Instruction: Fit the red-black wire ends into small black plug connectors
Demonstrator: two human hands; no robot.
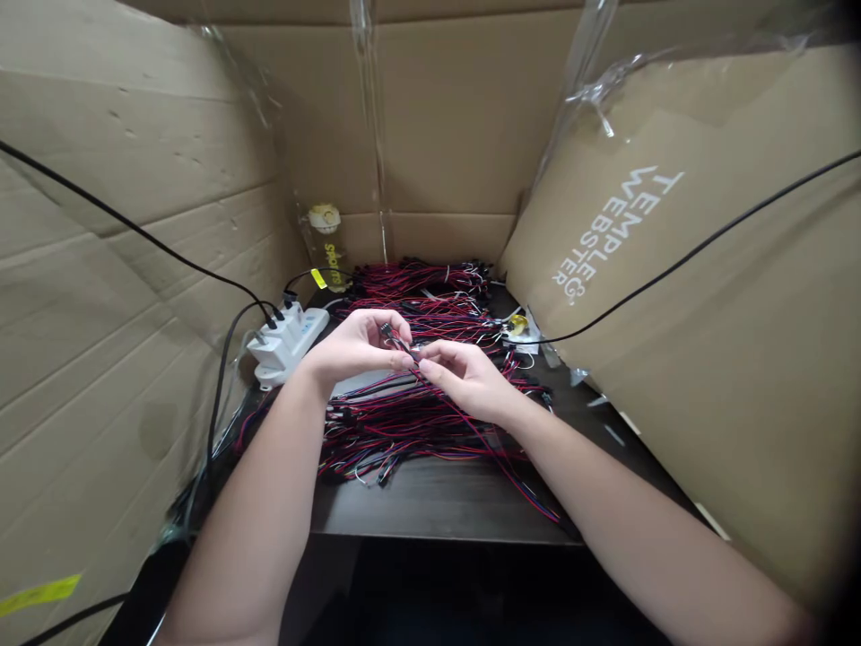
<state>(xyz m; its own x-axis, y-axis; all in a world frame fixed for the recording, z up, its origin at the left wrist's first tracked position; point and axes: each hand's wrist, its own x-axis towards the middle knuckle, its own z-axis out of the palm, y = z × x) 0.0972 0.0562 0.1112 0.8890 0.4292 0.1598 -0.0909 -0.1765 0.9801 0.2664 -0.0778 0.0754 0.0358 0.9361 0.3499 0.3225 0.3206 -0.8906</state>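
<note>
My left hand (356,345) and my right hand (467,377) meet above a heap of red, blue and black wire harnesses (417,422) on a dark table (444,507). Both hands pinch the same thin wire harness (404,345), whose small black connector sits at the fingertips of my left hand. A strand of that harness trails from my right hand toward the table's front edge. Bundled harnesses (421,278) lie further back.
A white power strip (286,341) with black plugs sits at the table's left. A clear bottle with a yellow label (327,247) stands at the back left. A roll of tape (517,325) lies at the right. Cardboard walls (134,269) enclose the table, and black cables hang across both sides.
</note>
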